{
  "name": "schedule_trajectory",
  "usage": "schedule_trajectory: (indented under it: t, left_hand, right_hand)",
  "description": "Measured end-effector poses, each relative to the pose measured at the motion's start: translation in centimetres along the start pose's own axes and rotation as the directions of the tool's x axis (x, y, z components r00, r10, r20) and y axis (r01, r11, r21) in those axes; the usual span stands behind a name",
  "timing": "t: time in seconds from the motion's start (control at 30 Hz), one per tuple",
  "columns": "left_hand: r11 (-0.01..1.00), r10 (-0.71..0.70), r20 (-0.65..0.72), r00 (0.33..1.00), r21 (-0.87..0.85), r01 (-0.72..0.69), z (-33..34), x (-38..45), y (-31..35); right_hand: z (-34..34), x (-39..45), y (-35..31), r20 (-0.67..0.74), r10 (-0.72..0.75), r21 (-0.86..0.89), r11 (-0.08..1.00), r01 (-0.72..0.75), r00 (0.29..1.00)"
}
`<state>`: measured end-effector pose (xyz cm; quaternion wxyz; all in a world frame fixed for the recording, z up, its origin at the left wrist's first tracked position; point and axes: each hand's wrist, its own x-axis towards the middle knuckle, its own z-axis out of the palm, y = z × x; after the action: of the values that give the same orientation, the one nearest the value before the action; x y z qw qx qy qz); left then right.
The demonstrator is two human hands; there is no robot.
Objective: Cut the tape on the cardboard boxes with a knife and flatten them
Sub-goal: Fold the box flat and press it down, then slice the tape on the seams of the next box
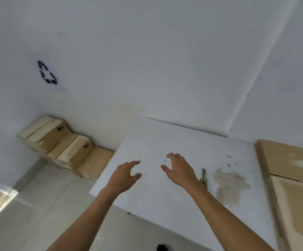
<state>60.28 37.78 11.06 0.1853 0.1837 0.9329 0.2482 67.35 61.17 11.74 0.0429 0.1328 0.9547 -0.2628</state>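
Both my hands hover over a white table [165, 138], fingers loosely spread and holding nothing. My left hand [124, 175] is near the table's left edge; my right hand [179, 168] is just right of it. A knife [204, 177] with a greenish handle lies on the table close to my right wrist. Flattened cardboard [291, 171] lies at the table's right side. Several taped cardboard boxes [63, 144] are stacked on the floor against the wall to the left.
A brownish stain [230, 185] marks the table right of the knife. A paper with a recycling symbol [47, 73] hangs on the white wall. Pale tiled floor [43, 205] stretches left of the table. The picture is blurred.
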Motion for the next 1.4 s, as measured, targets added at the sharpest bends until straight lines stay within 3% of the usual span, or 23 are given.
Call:
schedule_trajectory:
  t: [0.17, 0.33, 0.53, 0.73, 0.97, 1.2, 1.3, 1.4]
  left_hand:
    - [0.993, -0.096, -0.044, 0.994, -0.07, 0.093, -7.2, 2.6, -9.7]
    - [0.978, -0.174, 0.006, 0.985, -0.111, 0.174, -13.9, 8.2, -19.3]
    - [0.964, -0.235, 0.102, 0.967, -0.104, 0.245, -21.3, 15.4, -29.6]
    - [0.94, -0.251, 0.239, 0.938, -0.173, 0.295, -23.5, 23.1, -38.2]
    - [0.952, -0.158, 0.395, 0.905, -0.183, 0.246, -16.5, 37.0, -49.0]
    - [0.968, -0.109, 0.485, 0.868, -0.146, 0.204, -2.1, 49.5, -57.5]
    - [0.952, -0.166, 0.5, 0.85, -0.145, 0.271, 5.2, 54.1, -60.6]
    - [0.951, -0.188, 0.494, 0.849, -0.126, 0.284, 12.2, 57.5, -63.6]
  right_hand:
    - [4.7, 7.8, -10.0, 0.02, -0.13, 0.042, 0.991, 0.129, 0.991]
    - [10.1, 16.7, -18.4, 0.047, -0.188, 0.113, 0.977, 0.182, 0.981]
    - [17.1, 27.7, -26.6, 0.139, -0.096, 0.186, 0.98, 0.069, 0.986]
    - [25.6, 34.2, -29.7, 0.281, 0.143, 0.204, 0.957, -0.205, 0.949]
    - [38.5, 42.5, -26.5, 0.361, 0.426, 0.142, 0.854, -0.5, 0.83]
    - [53.5, 49.3, -18.1, 0.335, 0.53, 0.108, 0.8, -0.59, 0.779]
    - [59.8, 52.1, -13.1, 0.311, 0.563, 0.071, 0.79, -0.61, 0.766]
    - [65.7, 54.3, -7.7, 0.299, 0.639, 0.08, 0.723, -0.686, 0.709]
